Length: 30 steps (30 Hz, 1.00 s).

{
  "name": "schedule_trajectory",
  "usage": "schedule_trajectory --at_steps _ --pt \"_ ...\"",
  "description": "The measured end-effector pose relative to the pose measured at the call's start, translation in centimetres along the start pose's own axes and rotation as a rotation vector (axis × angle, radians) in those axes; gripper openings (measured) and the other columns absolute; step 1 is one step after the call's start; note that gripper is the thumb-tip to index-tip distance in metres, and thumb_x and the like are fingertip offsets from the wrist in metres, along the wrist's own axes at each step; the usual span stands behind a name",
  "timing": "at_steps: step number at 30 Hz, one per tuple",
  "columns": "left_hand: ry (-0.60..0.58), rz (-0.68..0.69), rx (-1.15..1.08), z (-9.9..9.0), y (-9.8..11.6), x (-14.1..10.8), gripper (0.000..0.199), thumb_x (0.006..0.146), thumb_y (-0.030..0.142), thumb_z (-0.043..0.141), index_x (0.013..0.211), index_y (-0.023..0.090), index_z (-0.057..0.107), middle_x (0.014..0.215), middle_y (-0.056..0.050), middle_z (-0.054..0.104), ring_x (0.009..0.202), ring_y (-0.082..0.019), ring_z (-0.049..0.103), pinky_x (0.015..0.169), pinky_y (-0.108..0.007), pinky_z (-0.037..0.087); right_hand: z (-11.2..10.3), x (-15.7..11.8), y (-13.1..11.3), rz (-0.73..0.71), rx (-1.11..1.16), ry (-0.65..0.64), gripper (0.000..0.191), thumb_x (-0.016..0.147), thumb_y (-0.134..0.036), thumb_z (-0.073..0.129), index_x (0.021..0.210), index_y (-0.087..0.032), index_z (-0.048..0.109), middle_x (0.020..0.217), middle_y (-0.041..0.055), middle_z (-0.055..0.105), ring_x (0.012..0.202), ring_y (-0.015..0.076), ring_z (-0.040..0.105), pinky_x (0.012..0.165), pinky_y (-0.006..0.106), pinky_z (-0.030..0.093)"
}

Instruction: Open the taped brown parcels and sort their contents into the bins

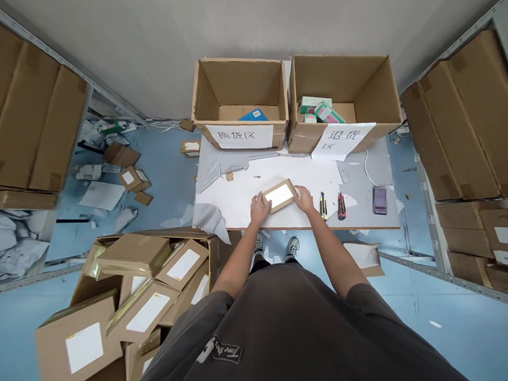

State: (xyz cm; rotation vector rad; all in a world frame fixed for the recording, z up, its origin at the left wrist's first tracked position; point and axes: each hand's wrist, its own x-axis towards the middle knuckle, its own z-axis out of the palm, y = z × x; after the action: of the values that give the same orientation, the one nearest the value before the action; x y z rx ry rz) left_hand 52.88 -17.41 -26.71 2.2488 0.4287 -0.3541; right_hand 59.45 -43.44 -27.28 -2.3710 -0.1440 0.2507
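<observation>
Between my two hands is a small brown cardboard box (281,195) with a blank white label on its top, slightly tilted over the white paper on the table. My left hand (259,209) grips its left end, and my right hand (304,199) grips its right end. To the right of my right hand lie a yellow-and-black utility knife (323,206) and a red-and-black utility knife (341,206). Whether the box rests on the paper or is slightly raised, I cannot tell.
At the table's back stand two open cartons with paper signs: the left carton (239,135) holds a blue box, the right carton (300,137) several green-and-pink boxes. A phone (380,200) lies at right. Labelled parcels (147,312) fill a large carton at lower left. Shelves flank both sides.
</observation>
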Motion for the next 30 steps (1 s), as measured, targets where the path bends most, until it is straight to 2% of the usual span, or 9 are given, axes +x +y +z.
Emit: schedule_trajectory --at_steps 3,6,8,11,14,16,21,26,30 --pt "-0.124 0.082 0.102 0.8 0.1 -2.1 0.089 0.089 0.038 0.086 0.169 0.027 0.048 0.187 -0.018 0.012 0.155 -0.042 0.05 0.123 -0.05 0.049 0.2 -2.4 0.4 0.026 0.073 -0.046 0.073 0.085 -0.025 0.07 0.157 -0.021 0.061 0.154 0.0152 0.065 0.145 0.0374 0.058 0.125 0.06 0.044" --pt "-0.136 0.1 0.101 1.9 0.4 -2.7 0.086 0.093 0.022 0.077 0.171 0.032 0.044 0.188 -0.015 -0.002 0.15 -0.043 0.056 0.116 -0.055 0.054 1.5 -3.7 0.0 0.065 0.139 0.007 0.072 0.089 -0.028 0.067 0.16 -0.022 0.059 0.151 0.0147 0.066 0.139 0.0362 0.062 0.121 0.06 0.048" --pt "-0.102 0.157 0.061 1.9 0.4 -2.3 0.079 0.095 0.017 0.071 0.169 0.029 0.048 0.188 -0.015 0.006 0.156 -0.042 0.05 0.12 -0.056 0.052 2.0 -3.9 -0.7 0.1 0.148 0.068 0.065 0.092 -0.029 0.06 0.157 -0.021 0.063 0.145 0.015 0.068 0.128 0.0348 0.067 0.116 0.059 0.053" --pt "-0.093 0.229 0.017 0.5 0.2 -1.3 0.062 0.1 0.02 0.066 0.161 0.022 0.06 0.182 -0.015 0.032 0.162 -0.037 0.044 0.128 -0.051 0.046 1.5 -3.3 -2.0 0.098 0.125 0.132 0.055 0.097 -0.029 0.054 0.149 -0.019 0.069 0.139 0.0166 0.068 0.113 0.0308 0.071 0.111 0.052 0.058" --pt "-0.107 0.239 -0.012 -1.6 0.0 -0.2 0.046 0.109 0.027 0.053 0.152 0.023 0.07 0.162 -0.012 0.063 0.152 -0.03 0.057 0.128 -0.046 0.047 0.0 -1.6 -3.3 0.033 0.083 0.155 0.055 0.101 -0.028 0.051 0.153 -0.02 0.067 0.137 0.016 0.068 0.11 0.0298 0.07 0.113 0.049 0.057" --pt "-0.1 0.216 -0.032 -2.4 0.2 0.5 0.044 0.112 0.028 0.047 0.147 0.024 0.074 0.15 -0.009 0.073 0.144 -0.028 0.065 0.126 -0.046 0.049 -0.8 -0.1 -3.8 0.013 0.04 0.118 0.058 0.099 -0.025 0.052 0.156 -0.022 0.065 0.138 0.0147 0.069 0.115 0.0318 0.069 0.115 0.051 0.056" --pt "-0.045 0.099 -0.114 -2.1 1.4 2.2 0.05 0.112 0.028 0.045 0.156 0.019 0.065 0.155 -0.01 0.069 0.145 -0.028 0.063 0.127 -0.043 0.048 -1.1 1.9 -3.4 0.109 -0.045 -0.001 0.063 0.094 -0.019 0.056 0.156 -0.023 0.065 0.155 0.0104 0.065 0.138 0.0352 0.062 0.123 0.053 0.051" --pt "0.063 0.097 -0.121 -1.4 2.0 2.3 0.057 0.113 0.03 0.043 0.167 0.014 0.049 0.165 -0.017 0.057 0.158 -0.025 0.049 0.133 -0.04 0.038 -1.6 1.0 -1.8 0.129 -0.099 0.011 0.06 0.095 -0.027 0.057 0.154 -0.021 0.067 0.163 0.0139 0.057 0.146 0.0374 0.056 0.125 0.059 0.048" --pt "0.023 0.187 -0.076 -0.2 2.0 0.7 0.072 0.101 0.038 0.072 0.167 0.02 0.049 0.178 -0.018 0.036 0.167 -0.033 0.035 0.134 -0.046 0.037 -1.5 -0.5 -1.2 0.09 -0.061 -0.002 0.075 0.086 -0.024 0.063 0.161 -0.021 0.058 0.162 0.0159 0.058 0.15 0.0399 0.05 0.125 0.064 0.044"
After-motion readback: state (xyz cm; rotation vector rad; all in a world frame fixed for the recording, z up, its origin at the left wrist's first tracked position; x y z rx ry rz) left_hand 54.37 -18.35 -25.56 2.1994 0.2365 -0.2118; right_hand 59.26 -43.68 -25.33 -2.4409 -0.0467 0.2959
